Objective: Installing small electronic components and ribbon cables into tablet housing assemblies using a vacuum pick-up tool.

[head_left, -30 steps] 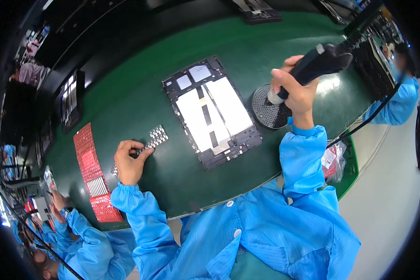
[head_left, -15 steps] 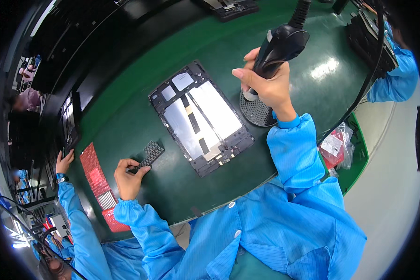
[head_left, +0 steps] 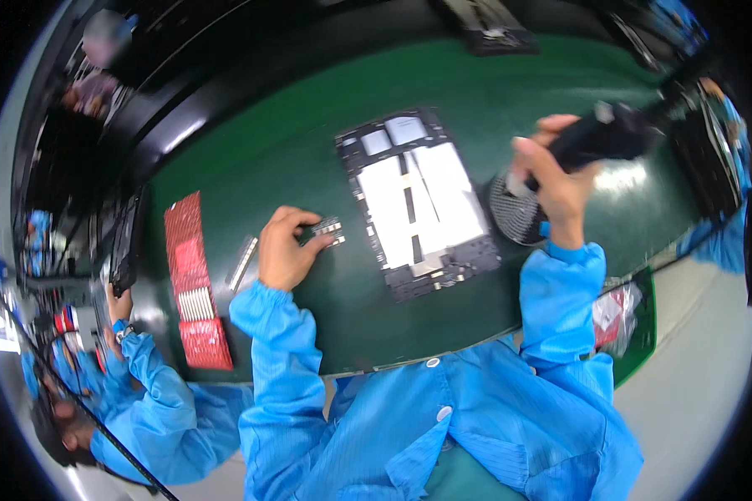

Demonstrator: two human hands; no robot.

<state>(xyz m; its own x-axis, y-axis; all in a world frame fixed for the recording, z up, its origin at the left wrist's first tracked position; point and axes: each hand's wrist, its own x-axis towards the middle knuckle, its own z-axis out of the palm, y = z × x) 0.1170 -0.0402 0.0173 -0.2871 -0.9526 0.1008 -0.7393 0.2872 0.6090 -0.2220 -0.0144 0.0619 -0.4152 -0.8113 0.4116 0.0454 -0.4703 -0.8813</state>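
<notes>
Between the thumb and fingers of my left hand point(head_left: 286, 249) is a small dark circuit board point(head_left: 329, 231) with silvery parts on its face, held close over the green table. My right hand point(head_left: 561, 188) is wrapped round a black handheld device point(head_left: 602, 138), blurred by motion. Beneath that hand lies a round dark perforated disc point(head_left: 514, 213). An opened tablet-like device point(head_left: 451, 188) with bright silver panels and black ends lies between my two hands. Left of my left hand, a narrow strip with pale parts point(head_left: 241, 264) rests on the table.
Red bubble wrap point(head_left: 187, 242) with a row of pale strips on it lies at the left. A co-worker's blue sleeve point(head_left: 154, 363) and hand are beyond it. At the right, a green bin point(head_left: 645, 334) holds plastic bags. More dark devices point(head_left: 489, 29) sit at the back.
The view has shifted. The small board in my left hand now shows silvery parts instead of a dark textured face. My right hand and the black device have moved slightly right. The pale strip has come into sight.
</notes>
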